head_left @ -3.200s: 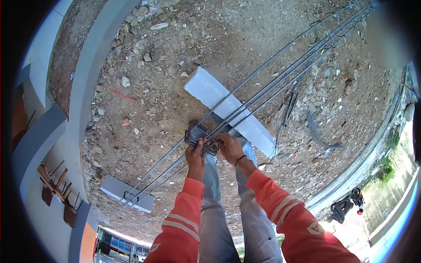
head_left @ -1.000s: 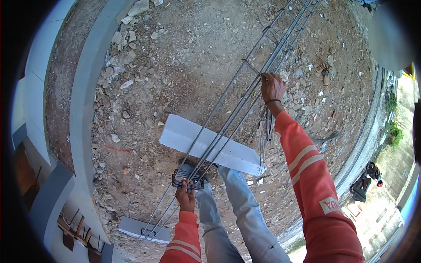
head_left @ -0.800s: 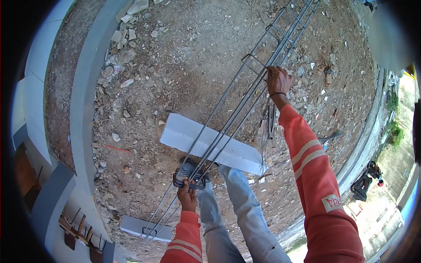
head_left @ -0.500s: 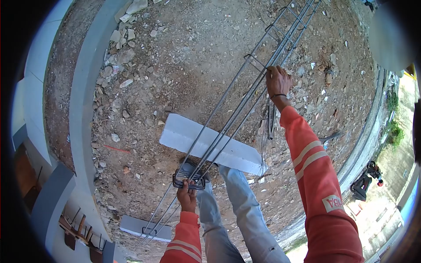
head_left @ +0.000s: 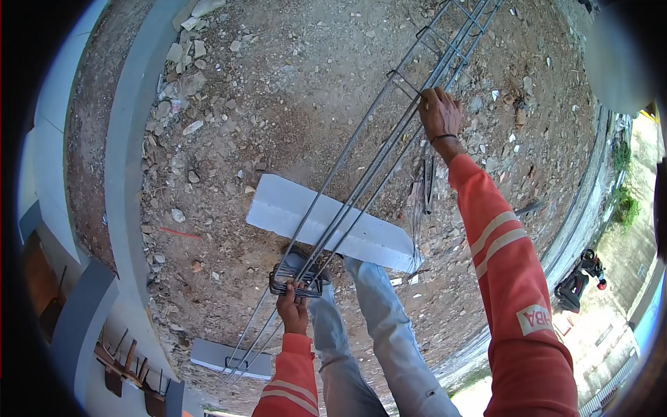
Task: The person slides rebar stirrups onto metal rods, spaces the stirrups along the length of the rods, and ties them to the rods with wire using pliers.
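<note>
A long rebar cage (head_left: 366,175) runs diagonally across the view, its bars resting over a pale concrete block (head_left: 326,221). My left hand (head_left: 292,311) is closed at a bunch of square wire stirrups (head_left: 297,283) gathered around the bars near my feet. Farther up, my right hand (head_left: 440,118) has its fingers curled over the cage's right side, at a stirrup corner; the fingertips are partly hidden. Beyond that hand, several stirrups sit spaced along the bars. A second pale block (head_left: 233,359) lies under the near end of the cage.
Rubble and stones (head_left: 184,83) cover the dirt ground, thickest along a low grey curb (head_left: 125,160) on the left. A dark metal tool (head_left: 428,184) and thin wires (head_left: 416,215) lie right of the cage. A parked motorcycle (head_left: 578,281) stands at the far right.
The view has shifted slightly. My right hand stays at nearly the same spot on the cage, its wrist a little more raised. My left hand remains at the stirrup bunch.
</note>
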The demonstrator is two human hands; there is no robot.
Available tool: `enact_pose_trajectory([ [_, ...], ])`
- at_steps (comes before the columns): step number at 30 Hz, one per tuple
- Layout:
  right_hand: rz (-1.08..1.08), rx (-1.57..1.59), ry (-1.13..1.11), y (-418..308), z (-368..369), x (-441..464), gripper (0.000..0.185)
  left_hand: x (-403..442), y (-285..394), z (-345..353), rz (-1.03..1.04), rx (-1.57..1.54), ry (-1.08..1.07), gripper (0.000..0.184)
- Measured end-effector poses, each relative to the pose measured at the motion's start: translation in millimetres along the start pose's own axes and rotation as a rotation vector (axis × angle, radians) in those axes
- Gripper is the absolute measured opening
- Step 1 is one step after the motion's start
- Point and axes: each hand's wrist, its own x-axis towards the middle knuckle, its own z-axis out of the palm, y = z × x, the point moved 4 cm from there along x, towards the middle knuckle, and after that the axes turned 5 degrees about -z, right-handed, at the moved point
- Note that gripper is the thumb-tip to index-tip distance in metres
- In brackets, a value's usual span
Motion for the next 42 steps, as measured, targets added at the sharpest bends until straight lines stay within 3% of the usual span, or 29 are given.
enact_pose_trajectory([
  [8, -0.061, -0.003, -0.119, 14, -9, -6, 0.024, 3, 0, -2, 0.012, -0.017, -0.010, 0.020],
  [12, -0.006, 0.001, -0.192, 21, -3, -8, 0.015, 5, -2, -4, 0.019, -0.019, -0.010, 0.020],
  [14, -0.086, 0.005, -0.124, 25, 3, -7, 0.009, 5, -2, -5, 0.015, -0.031, -0.025, 0.020],
  [19, -0.068, 0.017, -0.132, 26, 7, -4, 0.011, 5, -4, -10, 0.006, -0.035, -0.021, 0.019],
  [22, 0.084, 0.051, -0.080, 36, 2, 5, 0.013, 7, -3, -5, 0.006, -0.053, -0.039, 0.019],
  [32, 0.016, 0.107, -0.145, 28, -9, 8, 0.012, 2, -3, 0, -0.004, -0.047, -0.007, 0.019],
  [35, 0.042, 0.042, -0.195, 26, -26, 20, 0.018, 2, -2, 0, -0.016, -0.048, -0.027, 0.020],
  [38, 0.094, -0.039, -0.021, 55, -27, 60, 0.032, 1, -1, 2, 0.003, -0.045, -0.055, 0.021],
  [42, 0.099, -0.149, 0.000, 118, 16, 110, 0.039, 1, 0, 1, 0.008, -0.032, -0.062, 0.024],
])
